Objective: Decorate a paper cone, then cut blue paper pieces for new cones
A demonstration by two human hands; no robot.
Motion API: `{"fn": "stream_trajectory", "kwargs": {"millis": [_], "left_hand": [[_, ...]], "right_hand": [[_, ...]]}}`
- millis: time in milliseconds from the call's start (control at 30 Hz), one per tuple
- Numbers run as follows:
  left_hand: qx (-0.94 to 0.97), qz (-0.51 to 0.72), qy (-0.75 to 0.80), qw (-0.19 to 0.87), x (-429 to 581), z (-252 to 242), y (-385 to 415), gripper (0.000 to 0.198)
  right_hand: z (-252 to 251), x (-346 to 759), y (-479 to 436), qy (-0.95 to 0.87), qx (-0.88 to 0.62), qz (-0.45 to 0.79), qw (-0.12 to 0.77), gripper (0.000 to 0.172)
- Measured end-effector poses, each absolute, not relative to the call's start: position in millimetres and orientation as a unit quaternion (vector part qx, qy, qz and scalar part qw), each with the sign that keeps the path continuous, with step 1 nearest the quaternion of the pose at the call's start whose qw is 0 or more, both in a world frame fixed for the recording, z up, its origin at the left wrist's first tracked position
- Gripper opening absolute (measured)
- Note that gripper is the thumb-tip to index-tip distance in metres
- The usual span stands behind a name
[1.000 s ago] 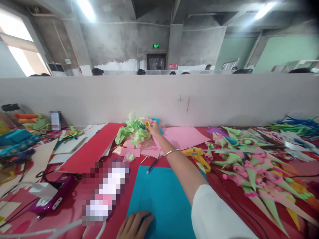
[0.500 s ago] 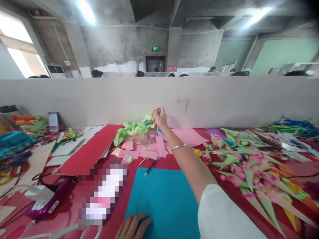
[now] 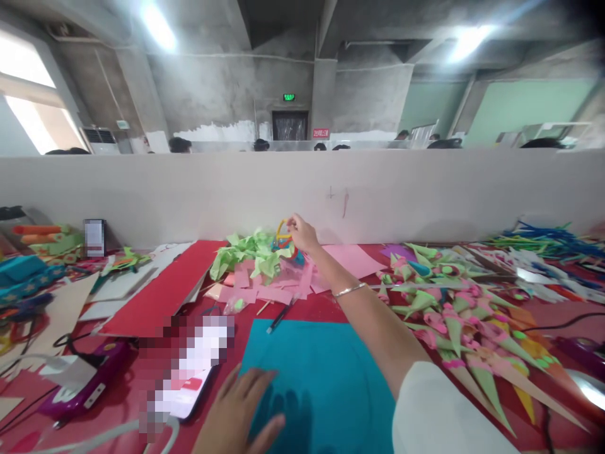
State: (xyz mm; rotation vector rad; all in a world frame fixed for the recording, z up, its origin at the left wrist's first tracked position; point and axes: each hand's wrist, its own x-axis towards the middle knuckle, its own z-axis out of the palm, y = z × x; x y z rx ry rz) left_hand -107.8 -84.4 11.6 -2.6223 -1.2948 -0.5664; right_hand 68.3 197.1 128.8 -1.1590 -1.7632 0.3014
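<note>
My right hand (image 3: 302, 234) reaches to the far side of the table, fingers pinched on a thin yellow loop (image 3: 282, 228). I cannot tell its exact kind. Below it lie crumpled light green paper (image 3: 253, 249) and something blue and orange, partly hidden by the hand. Spread fingers show on my left hand (image 3: 241, 410), which is over the left edge of a large blue sheet (image 3: 321, 372) and holds nothing. A dark pen-like tool (image 3: 280, 318) lies across the sheet's far edge.
Pink paper pieces (image 3: 259, 293) lie beyond the sheet. Many green and pink paper cones (image 3: 458, 328) cover the right side. On the left are a phone (image 3: 193, 378), a purple power strip (image 3: 89, 384) and a red board (image 3: 161, 290). A white partition (image 3: 189, 189) stands behind.
My left hand has lifted and moved up over the blue sheet, its fingers spreading. The yellow loop shows more fully at my right hand. The whole view has shifted slightly.
</note>
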Motion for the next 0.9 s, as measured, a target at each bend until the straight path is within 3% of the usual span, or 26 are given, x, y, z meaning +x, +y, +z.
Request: {"fn": "stream_trajectory", "kwargs": {"millis": [167, 300, 500, 900], "left_hand": [[-0.791, -0.3, -0.533, -0.015, -80.8, 60.9, -32.7, 0.038], [-0.735, -0.43, -0.519, -0.076, -65.9, 77.6, 43.4, 0.046], [-0.723, -0.362, -0.573, -0.134, -58.2, 62.3, 123.1, 0.054], [-0.648, -0.367, -0.648, -0.158, -62.8, 48.2, 144.8, 0.022]], "right_hand": [[127.4, 63.2, 176.9, -0.744, -0.482, 0.127, 0.445, 0.017], [124.4, 60.0, 164.0, -0.743, -0.486, 0.127, 0.443, 0.018], [125.9, 66.5, 146.5, -0.738, -0.482, 0.117, 0.457, 0.019], [131.5, 78.9, 151.1, -0.721, -0.464, 0.121, 0.5, 0.017]]}}
